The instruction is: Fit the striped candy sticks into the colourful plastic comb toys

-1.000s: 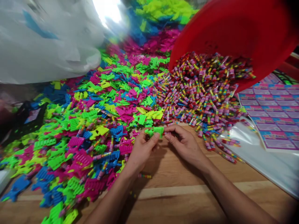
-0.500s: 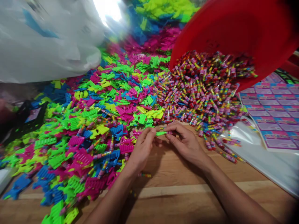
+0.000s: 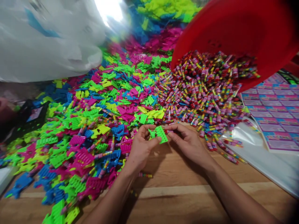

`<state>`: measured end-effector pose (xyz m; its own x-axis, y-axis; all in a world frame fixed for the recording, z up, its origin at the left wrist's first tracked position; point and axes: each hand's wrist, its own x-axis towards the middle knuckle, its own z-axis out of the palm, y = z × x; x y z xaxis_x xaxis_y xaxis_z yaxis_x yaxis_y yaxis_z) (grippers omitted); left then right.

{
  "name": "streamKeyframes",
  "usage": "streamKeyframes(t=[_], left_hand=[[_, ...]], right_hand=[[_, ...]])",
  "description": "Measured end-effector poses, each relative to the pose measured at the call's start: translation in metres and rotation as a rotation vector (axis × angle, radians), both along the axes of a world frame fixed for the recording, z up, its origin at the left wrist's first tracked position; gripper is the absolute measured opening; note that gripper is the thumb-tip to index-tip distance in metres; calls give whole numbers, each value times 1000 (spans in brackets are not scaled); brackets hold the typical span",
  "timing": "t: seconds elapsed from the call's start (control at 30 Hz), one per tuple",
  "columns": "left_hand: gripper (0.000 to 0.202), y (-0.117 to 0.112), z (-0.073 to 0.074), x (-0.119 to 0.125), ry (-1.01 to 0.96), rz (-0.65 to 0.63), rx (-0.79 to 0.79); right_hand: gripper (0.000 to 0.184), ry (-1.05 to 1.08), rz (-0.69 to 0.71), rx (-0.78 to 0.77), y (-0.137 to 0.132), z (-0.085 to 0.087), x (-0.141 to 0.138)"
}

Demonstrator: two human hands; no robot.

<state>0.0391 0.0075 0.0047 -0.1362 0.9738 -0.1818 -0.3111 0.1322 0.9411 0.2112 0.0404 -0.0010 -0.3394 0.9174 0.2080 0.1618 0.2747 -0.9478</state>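
Observation:
Between its thumb and fingers, my left hand [image 3: 141,149] pinches a bright green plastic toy [image 3: 161,135], its slotted flat side turned up. Close beside it, my right hand [image 3: 190,144] has thumb and forefinger closed on a small candy tube [image 3: 169,132] with a pinkish label, mostly covered by the fingers. The tube's end is near the toy's right edge; whether they touch I cannot tell. Both hands are just above the wooden table [image 3: 177,189]. A big heap of similar plastic toys [image 3: 79,158] in green, pink, blue and yellow spreads on the left.
Many candy tubes [image 3: 198,84] spill from a tipped red tub [image 3: 219,28] at the back right. Sheets of printed labels [image 3: 277,124] and clear plastic [image 3: 259,158] lie on the right. A large white plastic bag [image 3: 51,49] stands back left. One loose tube [image 3: 146,175] lies near my left forearm.
The green toy has turned from edge-on to showing its broad face in my left hand. My right hand stays close by, still pinching the tube.

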Motion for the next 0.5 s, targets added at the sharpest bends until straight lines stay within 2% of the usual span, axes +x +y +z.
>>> streamKeyframes(t=[0.13,0.3,0.5], left_hand=[[63,0,0,0,-83,3,-6],[40,1,-5,0,-142,-21,5],[36,0,-3,3,-245,-108,8]], right_hand=[[20,43,36,-46,0,1,0],[19,86,73,-97,-2,3,-3],[20,96,108,-109,-5,6,-3]])
